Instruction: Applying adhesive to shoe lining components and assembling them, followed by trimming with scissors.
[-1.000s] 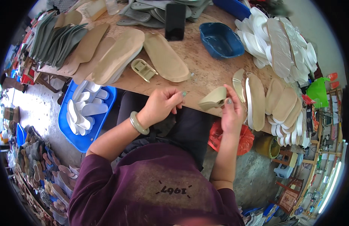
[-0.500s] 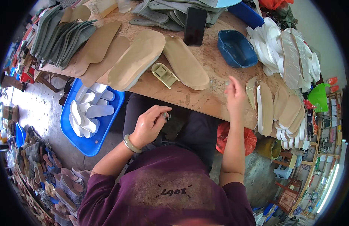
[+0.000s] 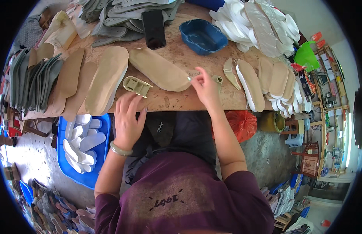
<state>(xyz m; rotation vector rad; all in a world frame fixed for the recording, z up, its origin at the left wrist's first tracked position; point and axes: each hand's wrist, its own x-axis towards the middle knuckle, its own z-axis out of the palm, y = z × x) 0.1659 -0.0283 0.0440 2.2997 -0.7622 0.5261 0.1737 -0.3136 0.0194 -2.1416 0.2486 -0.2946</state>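
My left hand [image 3: 128, 113] is at the table's front edge, fingers stretched and thumb apart, with nothing seen in it. Its fingertips are close to a small olive-beige plastic holder [image 3: 137, 86] with hollow compartments; whether they touch it I cannot tell. Just right of the narrowing end of a tan insole [image 3: 159, 72] is my right hand [image 3: 206, 89], index finger extended and thumb toward that insole's edge. Partly behind this hand a small beige-green plastic piece [image 3: 218, 80] shows. Another tan insole [image 3: 107, 78], with a white underside, lies left of the holder.
Grey sole pieces [image 3: 36, 80] stand at the left, more piled at the back beside a black phone [image 3: 154, 29]. A blue bowl [image 3: 203, 37] is back centre. White soles [image 3: 247, 23] and tan insoles [image 3: 280, 80] fill the right. A blue tub [image 3: 65, 165] of white pieces stands lower left.
My left hand has moved from over my lap to the table, near the plastic holder. My right hand has come closer to the insole's end, uncovering the small plastic piece. The view has shifted.
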